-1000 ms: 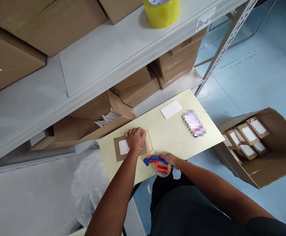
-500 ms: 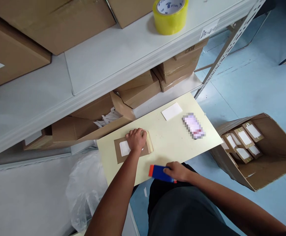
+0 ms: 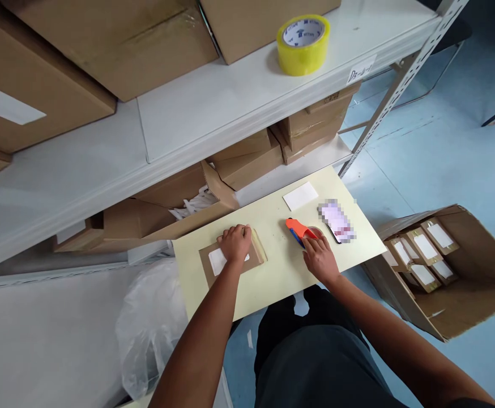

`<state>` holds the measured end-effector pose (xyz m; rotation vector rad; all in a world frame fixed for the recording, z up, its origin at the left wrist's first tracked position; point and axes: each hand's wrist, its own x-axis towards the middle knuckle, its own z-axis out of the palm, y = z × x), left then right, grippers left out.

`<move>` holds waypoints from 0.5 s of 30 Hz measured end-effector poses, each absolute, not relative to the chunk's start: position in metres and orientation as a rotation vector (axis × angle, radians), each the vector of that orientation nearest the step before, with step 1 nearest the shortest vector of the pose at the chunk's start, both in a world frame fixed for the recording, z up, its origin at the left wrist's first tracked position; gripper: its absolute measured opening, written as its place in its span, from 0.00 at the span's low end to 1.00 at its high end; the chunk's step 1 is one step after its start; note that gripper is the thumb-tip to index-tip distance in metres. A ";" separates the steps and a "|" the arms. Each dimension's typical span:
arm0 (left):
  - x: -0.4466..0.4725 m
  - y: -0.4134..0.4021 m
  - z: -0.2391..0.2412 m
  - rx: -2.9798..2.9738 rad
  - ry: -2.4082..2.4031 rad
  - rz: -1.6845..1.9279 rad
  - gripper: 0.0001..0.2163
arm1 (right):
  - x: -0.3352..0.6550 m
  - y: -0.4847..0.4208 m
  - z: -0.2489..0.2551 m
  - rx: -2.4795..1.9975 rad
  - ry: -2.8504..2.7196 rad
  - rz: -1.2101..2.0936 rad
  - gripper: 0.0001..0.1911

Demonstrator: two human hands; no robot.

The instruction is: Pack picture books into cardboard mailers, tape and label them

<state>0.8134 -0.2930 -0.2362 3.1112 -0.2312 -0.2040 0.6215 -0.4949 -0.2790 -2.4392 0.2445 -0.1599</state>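
My left hand (image 3: 235,243) presses with curled fingers on a small brown cardboard parcel (image 3: 230,259) bearing a white label, which lies on a pale yellow board (image 3: 273,277) across my lap. My right hand (image 3: 320,259) is wrapped round an orange and blue tape dispenser (image 3: 300,230), which rests on the board to the right of the parcel. A blurred phone-like object (image 3: 336,221) and a white card (image 3: 300,196) lie farther along the board.
A grey metal shelf (image 3: 179,119) carries large cardboard boxes and a yellow tape roll (image 3: 303,44). More boxes sit on the lower shelf. An open carton (image 3: 451,266) with several labelled parcels stands on the blue floor at right. A plastic bag (image 3: 149,328) lies left.
My right hand has carried the tape dispenser from the board's near edge up and right, setting it down by the blurred object. My left hand stayed on the parcel.
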 end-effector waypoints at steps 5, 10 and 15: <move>0.803 -0.289 -0.234 3.070 -0.233 -0.205 0.18 | 0.664 -0.431 -0.264 -1.792 0.289 -0.031 0.25; 0.794 -0.288 -0.240 3.051 -0.231 -0.141 0.19 | 0.734 -0.374 -0.275 -1.251 0.444 0.146 0.37; 0.791 -0.287 -0.247 3.050 -0.179 -0.103 0.19 | 0.699 -0.355 -0.283 -1.165 0.497 0.105 0.44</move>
